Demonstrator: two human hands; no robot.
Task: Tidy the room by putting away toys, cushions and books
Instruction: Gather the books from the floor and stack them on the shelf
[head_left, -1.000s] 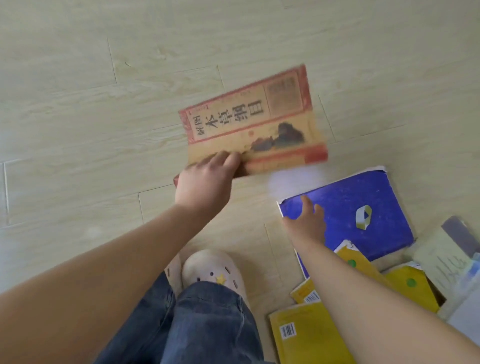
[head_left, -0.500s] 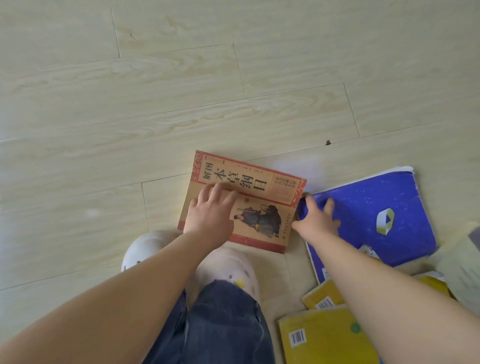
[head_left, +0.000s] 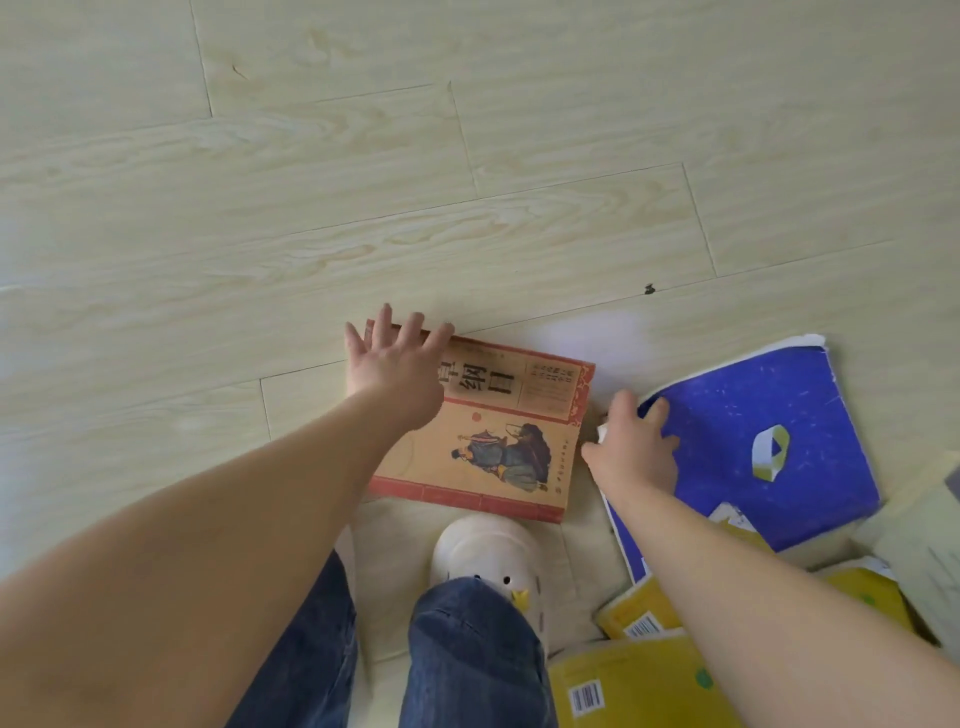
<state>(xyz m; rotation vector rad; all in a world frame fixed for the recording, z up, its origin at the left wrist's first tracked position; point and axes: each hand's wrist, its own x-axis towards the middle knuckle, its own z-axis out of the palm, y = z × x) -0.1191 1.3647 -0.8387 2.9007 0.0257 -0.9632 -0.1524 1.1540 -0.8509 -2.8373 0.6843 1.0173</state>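
Note:
A tan book with a red border (head_left: 498, 441) lies flat on the pale wood floor in front of my feet. My left hand (head_left: 395, 364) hovers over or rests on its far left corner with fingers spread straight. To its right lies a blue book (head_left: 753, 431) with a small white-and-yellow shape on the cover. My right hand (head_left: 636, 449) is at the blue book's left edge, fingers curled over that edge and a thumb beside it.
Two yellow books with barcodes (head_left: 623, 680) lie at the bottom right, partly under my right forearm. Pale paper or books (head_left: 919, 545) sit at the right edge. A white clog (head_left: 485, 551) and jeans are below the tan book. Bare floor stretches ahead and left.
The tan book went from held in the air in my left hand to lying flat on the floor. My left hand let go and slid to its far left corner. My right hand stays at the blue book's edge.

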